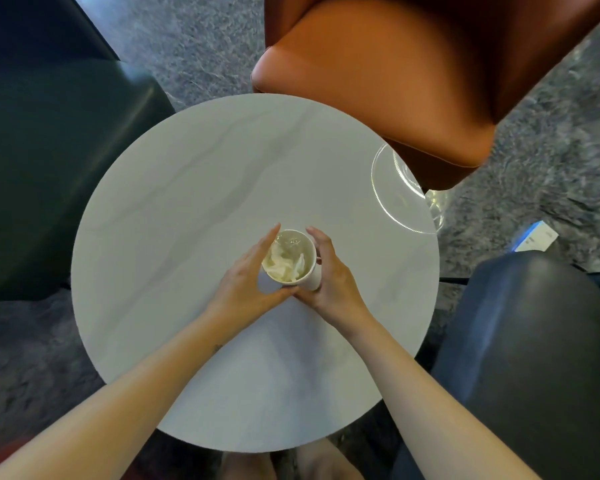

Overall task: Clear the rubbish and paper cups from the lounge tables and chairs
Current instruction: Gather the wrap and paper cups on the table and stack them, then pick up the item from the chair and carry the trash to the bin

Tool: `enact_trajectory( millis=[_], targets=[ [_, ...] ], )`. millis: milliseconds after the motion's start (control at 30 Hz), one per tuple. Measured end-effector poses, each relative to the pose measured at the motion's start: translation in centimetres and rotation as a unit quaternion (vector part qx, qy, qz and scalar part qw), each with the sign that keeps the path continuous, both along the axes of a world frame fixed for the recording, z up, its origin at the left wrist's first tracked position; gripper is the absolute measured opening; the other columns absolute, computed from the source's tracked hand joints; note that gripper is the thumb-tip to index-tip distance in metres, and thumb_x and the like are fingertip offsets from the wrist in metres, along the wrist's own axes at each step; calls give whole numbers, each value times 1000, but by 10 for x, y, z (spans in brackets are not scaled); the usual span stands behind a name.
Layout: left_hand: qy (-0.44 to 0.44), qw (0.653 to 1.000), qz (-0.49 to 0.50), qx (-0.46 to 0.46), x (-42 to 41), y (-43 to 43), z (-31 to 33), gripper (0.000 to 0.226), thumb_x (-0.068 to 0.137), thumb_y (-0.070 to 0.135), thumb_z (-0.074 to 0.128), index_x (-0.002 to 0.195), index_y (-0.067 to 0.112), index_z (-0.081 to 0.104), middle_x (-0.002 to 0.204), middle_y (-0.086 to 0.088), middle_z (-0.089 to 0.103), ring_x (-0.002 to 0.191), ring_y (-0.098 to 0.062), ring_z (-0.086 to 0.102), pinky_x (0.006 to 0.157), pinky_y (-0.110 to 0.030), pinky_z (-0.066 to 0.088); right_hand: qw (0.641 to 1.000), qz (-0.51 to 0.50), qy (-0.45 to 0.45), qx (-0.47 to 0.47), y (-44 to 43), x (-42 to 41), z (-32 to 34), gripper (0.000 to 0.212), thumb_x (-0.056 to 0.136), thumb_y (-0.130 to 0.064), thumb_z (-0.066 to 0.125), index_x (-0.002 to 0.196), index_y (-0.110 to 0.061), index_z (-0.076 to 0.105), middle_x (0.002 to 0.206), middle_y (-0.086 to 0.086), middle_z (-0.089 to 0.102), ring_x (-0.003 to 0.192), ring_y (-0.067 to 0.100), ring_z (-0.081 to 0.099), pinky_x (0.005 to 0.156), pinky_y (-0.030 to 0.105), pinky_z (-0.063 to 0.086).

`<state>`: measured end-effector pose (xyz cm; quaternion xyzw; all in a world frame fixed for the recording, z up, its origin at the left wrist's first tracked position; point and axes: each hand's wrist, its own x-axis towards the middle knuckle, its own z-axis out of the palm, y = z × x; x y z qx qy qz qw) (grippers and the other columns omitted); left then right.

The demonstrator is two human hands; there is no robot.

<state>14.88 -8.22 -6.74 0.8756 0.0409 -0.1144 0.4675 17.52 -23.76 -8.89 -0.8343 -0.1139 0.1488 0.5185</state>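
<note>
A white paper cup (pixel 307 277) with crumpled white tissue (pixel 286 265) inside is tilted toward me over the middle of the round white table (pixel 187 202). My right hand (pixel 329 275) curls round the cup's right side and holds it. My left hand (pixel 246 275) lies along the cup's left side with its fingers straight, fingertips at the rim and thumb reaching under the cup toward my right thumb. Whether the cup's base touches the table is hidden.
A clear round glass-like object (pixel 400 192) sits at the table's right edge. An orange armchair (pixel 413 81) stands behind the table, a dark green one (pixel 49 150) to the left and a dark one (pixel 534 341) to the right. A blue-and-white card (pixel 536 237) lies on the grey carpet.
</note>
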Motion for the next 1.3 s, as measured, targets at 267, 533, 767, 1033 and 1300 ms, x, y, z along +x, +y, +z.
enact_trajectory(
  millis=[267,533,767,1033,1300],
  targets=[
    [-49,999,9,-15,25,-14,37,68,63,37,80,118,41,40,112,20,54,103,1,52,82,-16,42,999,-15,-33,-34,-24,13,32,86,74,-24,76,141,-18,22,134,2,47,118,10,46,94,12,35],
    [-159,985,-35,51,69,-42,118,70,61,48,76,113,50,30,111,20,46,99,-4,47,79,-22,38,981,-117,-126,-90,-77,38,118,61,83,-15,65,136,-15,35,134,4,47,115,14,46,96,23,37],
    [-213,966,-148,-3,92,-83,183,74,59,45,77,122,29,40,117,11,48,108,-9,48,88,-29,46,951,-235,-174,-99,-127,23,187,48,85,-11,60,130,-9,44,126,7,52,111,16,48,90,20,34],
    [-290,901,-321,-25,82,-160,230,71,62,23,82,121,8,46,116,-5,54,105,-10,47,82,-27,45,891,-380,-200,-146,-184,-56,229,38,85,-6,59,121,-4,51,116,10,57,102,19,52,87,21,37],
    [-257,837,-473,-98,24,-268,234,68,63,27,83,120,16,48,114,0,56,105,-14,52,88,-31,45,802,-534,-147,-222,-241,-181,243,39,87,-11,58,125,-8,49,118,8,55,108,21,51,93,34,41]
  ],
)
